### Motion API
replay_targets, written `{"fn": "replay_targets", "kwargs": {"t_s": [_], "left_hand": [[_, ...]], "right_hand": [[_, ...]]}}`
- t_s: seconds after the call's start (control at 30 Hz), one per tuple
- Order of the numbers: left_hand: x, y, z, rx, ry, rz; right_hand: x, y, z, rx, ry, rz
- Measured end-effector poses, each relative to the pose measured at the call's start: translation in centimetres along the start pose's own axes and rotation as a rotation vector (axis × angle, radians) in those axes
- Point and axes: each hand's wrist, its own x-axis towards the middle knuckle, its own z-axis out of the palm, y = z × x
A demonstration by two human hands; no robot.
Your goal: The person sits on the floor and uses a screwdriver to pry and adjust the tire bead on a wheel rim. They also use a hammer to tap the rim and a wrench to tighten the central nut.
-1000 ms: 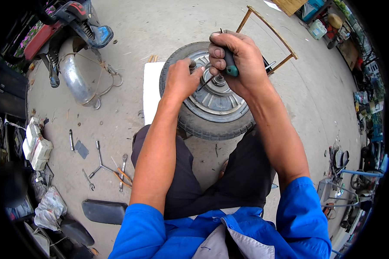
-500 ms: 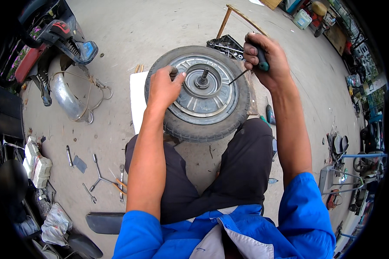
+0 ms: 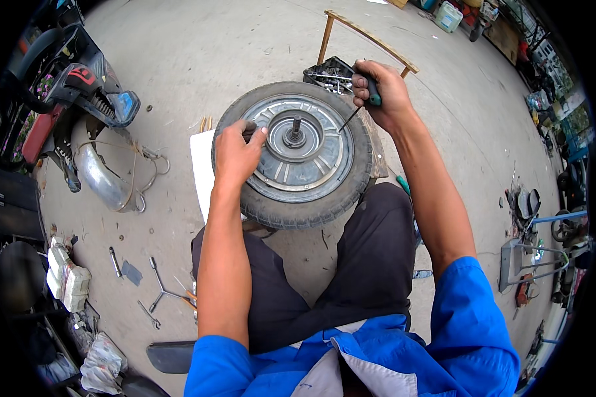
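A wheel with a black tyre (image 3: 298,217) and a grey metal hub cover (image 3: 301,177) lies flat in front of my knees. From its centre a threaded axle (image 3: 297,124) points up. My right hand (image 3: 391,99) is closed round the dark green handle of a screwdriver (image 3: 374,94); the thin shaft slants down to the right side of the hub cover, near its rim. My left hand (image 3: 238,151) rests at the left edge of the hub cover, fingers curled in. The fingertips look dark, and whatever they may hold is hidden.
Behind the wheel stand a black crate of tools (image 3: 324,79) and a wooden frame (image 3: 371,41). A white sheet (image 3: 201,172) lies left of the tyre. On the floor at left are a three-armed wrench (image 3: 160,284), a spanner (image 3: 149,315) and a silver curved metal part (image 3: 102,173).
The whole view has shifted, so the wheel sits slightly lower and further left. My right hand keeps the screwdriver at the hub cover's right side; my left hand stays at its left edge.
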Motion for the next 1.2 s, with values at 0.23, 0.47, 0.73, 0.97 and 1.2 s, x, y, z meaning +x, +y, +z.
{"fn": "replay_targets", "kwargs": {"t_s": [0.23,0.47,0.73,0.97,1.2], "left_hand": [[-0.1,0.3,-0.1,0.024,-0.009,0.002],[-0.1,0.2,-0.2,0.019,-0.013,0.006],[0.0,0.0,0.1,0.026,-0.007,0.019],[0.0,-0.2,0.1,-0.001,-0.006,0.013],[0.1,0.2,0.2,0.062,-0.005,0.030]], "right_hand": [[0.1,0.2,0.0,-0.042,0.026,0.008],[0.1,0.1,-0.3,0.016,-0.001,0.011],[0.1,0.1,-0.6,-0.004,0.013,0.017],[0.7,0.0,-2.1,0.016,-0.026,0.046],[1.4,0.2,-1.3,0.008,-0.001,-0.130]]}}
